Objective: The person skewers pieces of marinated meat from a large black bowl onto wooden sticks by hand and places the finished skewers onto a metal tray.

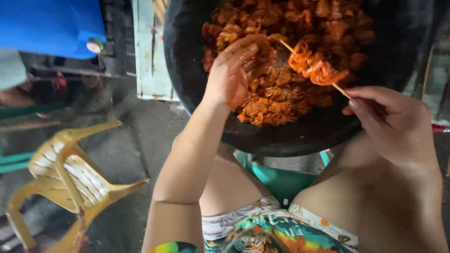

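A big black basin (290,140) in front of my knees is filled with orange-red marinated meat pieces (281,93). My left hand (232,70) reaches into the heap, fingers curled on a piece of meat. My right hand (391,119) pinches the lower end of a thin bamboo skewer (338,88), which points up and left over the basin. Several folded meat pieces (315,65) are threaded on the skewer's middle, and its bare tip lies close to my left fingers.
A yellow plastic chair (70,178) lies tipped over on the concrete floor at the left. A pale green wooden board (152,56) stands behind the basin. Something blue (49,26) fills the top left. A teal stool (281,180) shows between my knees.
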